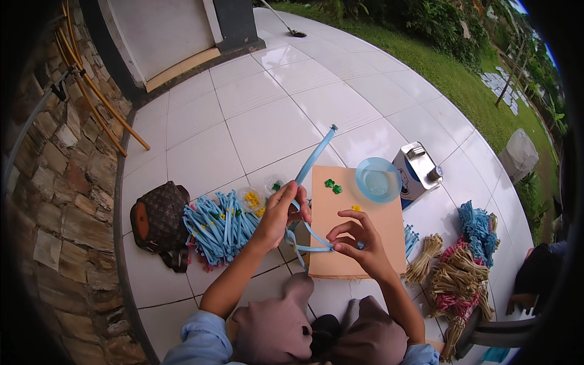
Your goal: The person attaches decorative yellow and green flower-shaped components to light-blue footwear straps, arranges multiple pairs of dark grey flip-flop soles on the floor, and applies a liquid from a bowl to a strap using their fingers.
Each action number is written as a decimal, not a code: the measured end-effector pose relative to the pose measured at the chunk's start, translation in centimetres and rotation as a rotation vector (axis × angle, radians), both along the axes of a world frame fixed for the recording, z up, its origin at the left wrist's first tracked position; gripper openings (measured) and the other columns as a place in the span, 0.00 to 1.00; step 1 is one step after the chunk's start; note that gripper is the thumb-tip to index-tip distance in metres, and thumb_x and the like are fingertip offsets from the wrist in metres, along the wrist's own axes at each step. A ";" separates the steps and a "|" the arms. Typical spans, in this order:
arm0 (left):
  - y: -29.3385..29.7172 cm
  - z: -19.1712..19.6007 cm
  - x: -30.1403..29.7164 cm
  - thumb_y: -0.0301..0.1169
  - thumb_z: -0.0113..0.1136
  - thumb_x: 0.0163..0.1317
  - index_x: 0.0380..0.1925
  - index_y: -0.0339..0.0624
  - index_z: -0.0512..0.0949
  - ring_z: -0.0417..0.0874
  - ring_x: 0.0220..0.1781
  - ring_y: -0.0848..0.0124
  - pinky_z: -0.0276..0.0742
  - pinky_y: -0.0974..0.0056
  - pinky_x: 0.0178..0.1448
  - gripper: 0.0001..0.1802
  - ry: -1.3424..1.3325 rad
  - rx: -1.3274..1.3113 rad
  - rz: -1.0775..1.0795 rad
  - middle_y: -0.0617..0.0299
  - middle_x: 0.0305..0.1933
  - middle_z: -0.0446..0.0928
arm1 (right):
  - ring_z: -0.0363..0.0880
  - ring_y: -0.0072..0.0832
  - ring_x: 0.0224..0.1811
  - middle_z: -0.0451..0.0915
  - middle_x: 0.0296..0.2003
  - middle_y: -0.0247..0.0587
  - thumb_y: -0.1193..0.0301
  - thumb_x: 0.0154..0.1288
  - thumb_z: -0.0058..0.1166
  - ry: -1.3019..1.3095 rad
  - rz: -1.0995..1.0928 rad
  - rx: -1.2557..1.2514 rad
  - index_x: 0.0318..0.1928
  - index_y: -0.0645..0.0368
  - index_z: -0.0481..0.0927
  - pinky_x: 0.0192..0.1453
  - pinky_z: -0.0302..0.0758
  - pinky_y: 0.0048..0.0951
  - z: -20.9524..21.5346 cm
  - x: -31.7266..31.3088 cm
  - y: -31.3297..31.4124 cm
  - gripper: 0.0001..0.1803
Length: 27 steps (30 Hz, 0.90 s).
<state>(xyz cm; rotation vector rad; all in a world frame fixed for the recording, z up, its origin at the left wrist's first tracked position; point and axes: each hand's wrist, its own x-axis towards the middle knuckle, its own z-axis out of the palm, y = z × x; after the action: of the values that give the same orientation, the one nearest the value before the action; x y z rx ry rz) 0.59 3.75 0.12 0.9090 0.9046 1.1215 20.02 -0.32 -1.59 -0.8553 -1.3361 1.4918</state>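
Observation:
My left hand [283, 213] is closed around a light blue flat strip [317, 155], its stiff-looking upper length slanting up and away to the right. Below that hand the strip hangs in a loop. My right hand [363, 244] pinches a lower part of the loop between thumb and fingers, the other fingers bent and apart. Both hands are above the near part of a peach-coloured board [356, 261]. On the board lie small green pieces [333, 186], a small yellow piece [356, 208] and a round translucent blue bowl [378, 180].
A rectangular metal can [420, 170] stands beside the bowl. Left of the board lie a pile of blue strips [220, 225], clear bags with yellow pieces [250, 199] and a brown patterned bag [159, 219]. Tan, pink and blue bundles [459, 277] lie right, near another person's hand [523, 302].

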 end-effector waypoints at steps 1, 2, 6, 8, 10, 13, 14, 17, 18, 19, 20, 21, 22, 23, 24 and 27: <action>0.0 -0.1 -0.3 0.46 0.36 0.68 0.24 0.44 0.64 0.70 0.21 0.75 0.67 0.71 0.30 0.20 0.014 0.046 0.003 0.66 0.16 0.65 | 0.74 0.26 0.43 0.75 0.36 0.42 0.77 0.55 0.58 0.020 0.093 0.031 0.55 0.61 0.61 0.48 0.72 0.29 0.1 0.1 0.0 0.28; 0.0 0.0 -0.4 0.46 0.35 0.68 0.23 0.44 0.64 0.65 0.17 0.77 0.64 0.73 0.26 0.20 0.028 0.093 0.002 0.67 0.14 0.62 | 0.73 0.26 0.45 0.75 0.37 0.42 0.76 0.55 0.59 0.041 0.182 0.063 0.55 0.60 0.61 0.49 0.71 0.29 0.2 0.4 -0.1 0.29; -0.2 2.3 -1.1 0.43 0.35 0.69 0.20 0.44 0.61 0.52 0.11 0.84 0.48 0.76 0.18 0.20 0.102 0.173 -0.054 0.72 0.10 0.54 | 0.73 0.26 0.44 0.75 0.38 0.41 0.74 0.57 0.57 0.001 0.019 0.114 0.53 0.61 0.64 0.50 0.70 0.28 1.3 3.1 0.3 0.24; -0.3 2.9 -2.6 0.41 0.37 0.68 0.19 0.44 0.61 0.51 0.12 0.85 0.48 0.76 0.18 0.20 0.109 0.267 -0.049 0.73 0.11 0.54 | 0.76 0.25 0.40 0.76 0.36 0.40 0.75 0.59 0.54 -0.062 -0.213 0.126 0.50 0.62 0.68 0.46 0.72 0.25 1.1 4.0 1.0 0.18; -0.5 4.2 -3.0 0.40 0.38 0.68 0.19 0.43 0.62 0.50 0.13 0.85 0.46 0.76 0.18 0.19 0.214 0.286 -0.067 0.73 0.12 0.53 | 0.77 0.23 0.38 0.77 0.34 0.39 0.78 0.58 0.53 -0.312 -0.428 0.188 0.47 0.62 0.70 0.44 0.74 0.25 -0.2 5.5 1.5 0.16; -1.0 5.1 -2.8 0.38 0.39 0.67 0.19 0.43 0.63 0.49 0.13 0.86 0.45 0.76 0.18 0.18 0.437 0.228 -0.155 0.74 0.12 0.52 | 0.77 0.26 0.36 0.77 0.34 0.41 0.81 0.54 0.54 -0.577 -0.436 0.200 0.44 0.60 0.71 0.41 0.75 0.25 -2.6 5.4 2.2 0.15; -0.9 4.3 -2.2 0.36 0.40 0.67 0.21 0.42 0.64 0.48 0.14 0.86 0.44 0.76 0.18 0.15 0.436 0.241 -0.164 0.75 0.13 0.51 | 0.76 0.30 0.35 0.76 0.35 0.42 0.82 0.52 0.54 -0.637 -0.416 0.312 0.44 0.59 0.71 0.40 0.75 0.27 -4.3 5.3 2.6 0.16; 0.5 -0.4 -0.8 0.37 0.38 0.68 0.22 0.44 0.62 0.49 0.11 0.86 0.46 0.77 0.17 0.15 0.340 0.190 -0.265 0.75 0.10 0.52 | 0.72 0.35 0.39 0.73 0.40 0.44 0.81 0.52 0.54 -0.721 -0.422 0.328 0.45 0.59 0.70 0.43 0.72 0.31 -6.8 4.2 3.2 0.18; 0.7 -1.7 -0.4 0.37 0.38 0.68 0.23 0.44 0.62 0.49 0.12 0.86 0.45 0.77 0.17 0.15 0.257 0.160 -0.262 0.75 0.11 0.52 | 0.72 0.35 0.39 0.73 0.40 0.44 0.81 0.52 0.54 -0.719 -0.419 0.329 0.45 0.59 0.70 0.43 0.72 0.31 -6.8 3.7 3.3 0.18; 0.8 -2.8 0.0 0.36 0.37 0.68 0.24 0.44 0.62 0.48 0.13 0.85 0.45 0.76 0.17 0.14 0.173 0.123 -0.262 0.75 0.12 0.51 | 0.70 0.36 0.41 0.73 0.41 0.45 0.80 0.52 0.53 -0.744 -0.425 0.296 0.45 0.59 0.70 0.45 0.71 0.32 -6.9 3.2 3.3 0.17; 0.9 -3.7 0.3 0.36 0.37 0.68 0.24 0.44 0.62 0.48 0.13 0.85 0.45 0.76 0.17 0.14 0.173 0.114 -0.261 0.75 0.12 0.51 | 0.69 0.38 0.44 0.72 0.42 0.45 0.78 0.52 0.53 -0.770 -0.430 0.263 0.45 0.60 0.69 0.47 0.70 0.33 -7.1 2.9 3.4 0.17; 1.0 -4.4 0.4 0.36 0.37 0.68 0.24 0.44 0.62 0.49 0.13 0.85 0.45 0.76 0.17 0.14 0.119 0.111 -0.264 0.74 0.12 0.52 | 0.66 0.40 0.47 0.72 0.43 0.44 0.77 0.52 0.52 -0.795 -0.427 0.317 0.45 0.60 0.69 0.50 0.68 0.35 -7.4 2.7 3.7 0.17; 1.0 -4.8 0.7 0.36 0.36 0.69 0.24 0.44 0.61 0.49 0.12 0.85 0.46 0.76 0.17 0.14 0.063 0.109 -0.268 0.74 0.11 0.52 | 0.66 0.40 0.47 0.72 0.43 0.44 0.77 0.52 0.52 -0.797 -0.423 0.310 0.45 0.60 0.69 0.50 0.68 0.35 -7.5 2.7 3.9 0.17; 1.0 -5.1 1.0 0.36 0.35 0.69 0.24 0.44 0.61 0.50 0.12 0.84 0.46 0.76 0.17 0.14 0.056 0.098 -0.259 0.74 0.11 0.52 | 0.66 0.40 0.47 0.71 0.43 0.43 0.77 0.52 0.53 -0.860 -0.425 0.400 0.45 0.60 0.69 0.50 0.68 0.35 -7.7 2.8 4.0 0.17; 1.0 -5.6 1.2 0.36 0.35 0.69 0.24 0.44 0.61 0.50 0.12 0.84 0.46 0.76 0.17 0.14 0.056 0.090 -0.257 0.74 0.11 0.52 | 0.66 0.40 0.48 0.71 0.44 0.42 0.77 0.51 0.53 -0.921 -0.425 0.492 0.45 0.60 0.69 0.51 0.68 0.35 -7.8 2.8 4.1 0.18; 1.3 -6.9 1.3 0.37 0.35 0.69 0.25 0.44 0.61 0.50 0.11 0.84 0.47 0.76 0.17 0.14 -0.036 0.075 -0.206 0.73 0.11 0.53 | 0.66 0.40 0.49 0.70 0.45 0.42 0.78 0.51 0.52 -1.043 -0.427 0.620 0.46 0.60 0.69 0.51 0.68 0.35 -7.4 2.1 4.4 0.19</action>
<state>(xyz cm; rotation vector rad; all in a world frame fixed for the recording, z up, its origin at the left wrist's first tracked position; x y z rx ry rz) 1.87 5.08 -6.77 1.0163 0.7251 0.9963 22.08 4.05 -8.99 -1.4340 -2.0073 0.1760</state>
